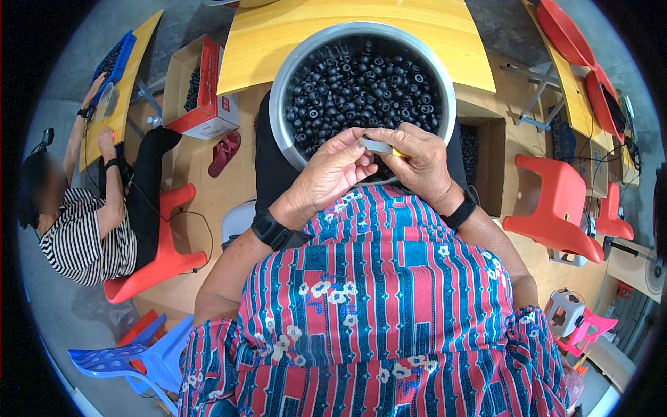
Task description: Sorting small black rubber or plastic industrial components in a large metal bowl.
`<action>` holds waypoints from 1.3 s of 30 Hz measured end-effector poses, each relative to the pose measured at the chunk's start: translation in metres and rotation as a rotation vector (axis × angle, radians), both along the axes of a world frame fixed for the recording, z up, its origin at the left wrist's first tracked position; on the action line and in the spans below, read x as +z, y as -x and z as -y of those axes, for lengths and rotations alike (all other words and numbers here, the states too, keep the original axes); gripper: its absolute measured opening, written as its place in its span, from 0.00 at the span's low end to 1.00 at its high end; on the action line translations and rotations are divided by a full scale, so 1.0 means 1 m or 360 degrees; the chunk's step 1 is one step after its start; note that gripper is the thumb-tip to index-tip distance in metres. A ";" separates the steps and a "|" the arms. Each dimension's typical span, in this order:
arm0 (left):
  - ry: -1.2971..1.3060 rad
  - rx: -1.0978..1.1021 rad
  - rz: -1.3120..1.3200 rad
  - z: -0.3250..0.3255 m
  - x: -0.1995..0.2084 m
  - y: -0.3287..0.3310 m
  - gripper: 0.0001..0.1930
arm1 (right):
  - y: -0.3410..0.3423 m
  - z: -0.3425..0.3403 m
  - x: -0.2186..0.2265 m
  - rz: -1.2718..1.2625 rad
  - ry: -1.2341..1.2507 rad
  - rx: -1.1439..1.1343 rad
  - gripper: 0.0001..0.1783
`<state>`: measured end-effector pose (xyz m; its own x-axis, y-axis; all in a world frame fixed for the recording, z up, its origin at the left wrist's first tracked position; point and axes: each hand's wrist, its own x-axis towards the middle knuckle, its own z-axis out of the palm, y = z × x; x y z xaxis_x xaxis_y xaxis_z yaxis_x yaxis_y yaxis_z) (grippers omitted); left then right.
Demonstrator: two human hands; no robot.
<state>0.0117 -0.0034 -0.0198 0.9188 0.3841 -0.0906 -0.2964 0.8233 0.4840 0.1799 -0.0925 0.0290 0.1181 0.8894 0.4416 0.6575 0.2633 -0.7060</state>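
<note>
A wide metal basin (279, 104) sits before my lap, filled with many small black ring-shaped parts (361, 94). Over its near rim my two hands meet. In my right hand (425, 165) is a small knife (379, 146) with a short flat blade and a yellow handle, its blade pointing toward my left fingers. My left hand (325, 175) is closed in a pinch at the blade's tip. Whatever lies between the thumb and fingertips is too small and covered to make out.
Beyond the basin stands a yellow table (347, 15). At left, a person in a striped top (90, 236) works at another table with a blue tray (118, 59). A red-and-white carton (208, 104), a red stool (556, 205) and a blue chair (163, 354) stand around.
</note>
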 end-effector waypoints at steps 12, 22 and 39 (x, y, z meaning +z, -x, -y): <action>-0.0052 0.0144 -0.0129 0.000 0.007 0.002 0.11 | -0.004 0.004 0.010 0.0008 -0.0032 0.0100 0.13; -0.0483 0.0171 -0.0311 0.002 0.020 0.002 0.11 | -0.007 0.005 0.003 0.0160 0.0058 0.0023 0.11; -0.0619 0.0101 -0.0315 -0.003 0.018 0.005 0.12 | -0.010 0.000 -0.002 0.0213 0.0135 -0.0050 0.12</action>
<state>0.0062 -0.0001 -0.0014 0.8718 0.4796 -0.0999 -0.2112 0.5520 0.8066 0.1899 -0.0923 0.0273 0.0915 0.9209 0.3789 0.7539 0.1845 -0.6305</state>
